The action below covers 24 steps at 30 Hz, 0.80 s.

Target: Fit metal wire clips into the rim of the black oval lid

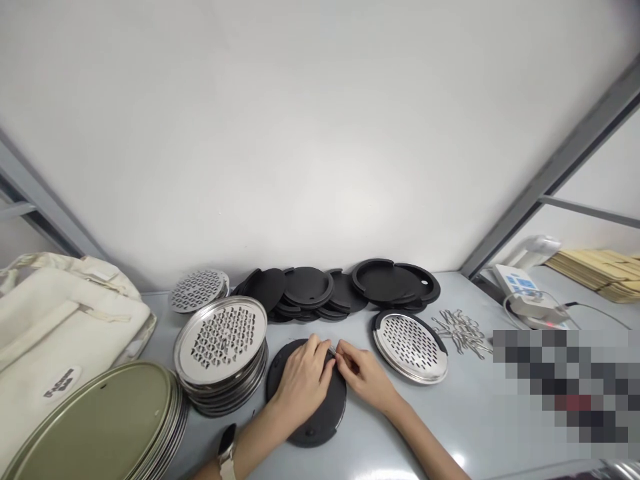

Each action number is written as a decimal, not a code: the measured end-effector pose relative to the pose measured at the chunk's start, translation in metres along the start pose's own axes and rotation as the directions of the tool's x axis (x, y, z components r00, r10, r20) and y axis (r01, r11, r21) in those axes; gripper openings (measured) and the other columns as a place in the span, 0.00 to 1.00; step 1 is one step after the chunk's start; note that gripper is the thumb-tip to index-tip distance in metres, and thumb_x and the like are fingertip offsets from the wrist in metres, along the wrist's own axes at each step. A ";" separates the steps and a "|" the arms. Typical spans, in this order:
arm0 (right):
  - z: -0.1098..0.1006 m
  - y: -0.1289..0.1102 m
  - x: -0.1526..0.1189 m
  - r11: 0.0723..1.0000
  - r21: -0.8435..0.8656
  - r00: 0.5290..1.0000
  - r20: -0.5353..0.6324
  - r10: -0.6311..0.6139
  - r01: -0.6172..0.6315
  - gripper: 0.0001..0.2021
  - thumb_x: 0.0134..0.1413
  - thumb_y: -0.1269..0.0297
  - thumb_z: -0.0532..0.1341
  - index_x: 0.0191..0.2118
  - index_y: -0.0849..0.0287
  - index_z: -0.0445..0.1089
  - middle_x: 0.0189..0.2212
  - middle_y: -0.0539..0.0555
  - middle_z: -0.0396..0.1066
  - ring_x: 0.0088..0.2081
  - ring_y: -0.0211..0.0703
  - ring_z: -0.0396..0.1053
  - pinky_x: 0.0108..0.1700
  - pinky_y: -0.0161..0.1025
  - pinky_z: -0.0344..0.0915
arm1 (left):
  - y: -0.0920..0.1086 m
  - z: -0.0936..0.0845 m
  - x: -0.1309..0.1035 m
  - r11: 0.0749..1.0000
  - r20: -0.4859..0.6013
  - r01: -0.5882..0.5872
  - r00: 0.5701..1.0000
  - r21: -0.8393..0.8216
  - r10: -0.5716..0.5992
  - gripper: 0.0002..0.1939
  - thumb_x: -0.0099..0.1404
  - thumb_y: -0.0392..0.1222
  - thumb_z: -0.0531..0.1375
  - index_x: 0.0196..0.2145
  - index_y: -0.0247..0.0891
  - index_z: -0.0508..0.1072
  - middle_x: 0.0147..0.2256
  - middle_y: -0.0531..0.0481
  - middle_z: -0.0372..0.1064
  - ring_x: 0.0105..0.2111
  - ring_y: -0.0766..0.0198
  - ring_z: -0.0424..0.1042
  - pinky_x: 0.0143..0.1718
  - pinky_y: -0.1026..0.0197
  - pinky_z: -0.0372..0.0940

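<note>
A round black plate (315,417) lies on the grey table in front of me, with a bump near its lower edge. My left hand (305,373) rests over it, fingers closed near its upper right edge. There my right hand (363,373) pinches with thumb and forefinger, the two hands' fingertips almost meeting. A sliver of metal shows between them, too small to name. Right of the hands sit round metal grater plates (413,347) with a black rim piece. Beyond these lies a heap of bent wire clips (463,330).
Left stand a stack of grater discs (220,340), another grater disc pile (197,290) and olive oval trays (100,420) beside a cream bag (50,313). Black discs (307,287) and black rings (385,280) line the wall. A white device (530,297) with cables is at right.
</note>
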State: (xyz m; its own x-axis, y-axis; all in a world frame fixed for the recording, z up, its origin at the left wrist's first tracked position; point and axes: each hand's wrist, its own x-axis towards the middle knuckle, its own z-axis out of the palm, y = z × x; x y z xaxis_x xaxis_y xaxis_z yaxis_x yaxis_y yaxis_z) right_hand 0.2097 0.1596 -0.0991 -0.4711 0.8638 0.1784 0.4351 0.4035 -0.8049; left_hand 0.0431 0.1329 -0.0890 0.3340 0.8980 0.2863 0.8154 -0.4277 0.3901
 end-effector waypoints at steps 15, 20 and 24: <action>0.002 -0.002 -0.001 0.996 -0.087 1.000 -0.014 -0.021 0.019 0.11 0.61 0.62 0.48 0.27 0.56 0.54 0.17 0.43 0.50 0.20 0.35 0.51 0.24 0.33 0.48 | -0.001 0.001 0.000 1.000 -0.004 -0.008 1.000 -0.013 0.008 0.11 0.68 0.37 0.48 0.48 0.39 0.62 0.41 0.47 0.60 0.38 0.60 0.67 0.39 0.56 0.65; 0.002 -0.002 -0.001 0.994 -0.110 1.000 -0.010 -0.025 0.024 0.10 0.62 0.63 0.47 0.28 0.56 0.53 0.18 0.43 0.52 0.20 0.35 0.52 0.25 0.33 0.49 | -0.001 0.001 0.000 1.000 0.014 -0.001 1.000 -0.019 0.001 0.11 0.68 0.36 0.49 0.48 0.39 0.61 0.41 0.48 0.60 0.37 0.60 0.67 0.38 0.56 0.65; 0.003 -0.001 -0.001 0.993 -0.114 1.000 -0.013 -0.027 0.025 0.10 0.62 0.63 0.48 0.28 0.55 0.53 0.18 0.43 0.52 0.20 0.35 0.52 0.25 0.33 0.49 | 0.000 0.001 0.000 1.000 0.024 -0.006 1.000 -0.015 0.006 0.11 0.69 0.36 0.48 0.48 0.39 0.61 0.41 0.48 0.60 0.37 0.60 0.67 0.38 0.56 0.65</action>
State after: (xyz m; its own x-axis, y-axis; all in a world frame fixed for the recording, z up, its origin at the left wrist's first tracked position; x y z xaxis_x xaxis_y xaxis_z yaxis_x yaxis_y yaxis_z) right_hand 0.2075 0.1577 -0.1000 -0.4728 0.8564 0.2073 0.5077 0.4571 -0.7303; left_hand 0.0431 0.1330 -0.0900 0.3503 0.8974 0.2682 0.8061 -0.4347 0.4016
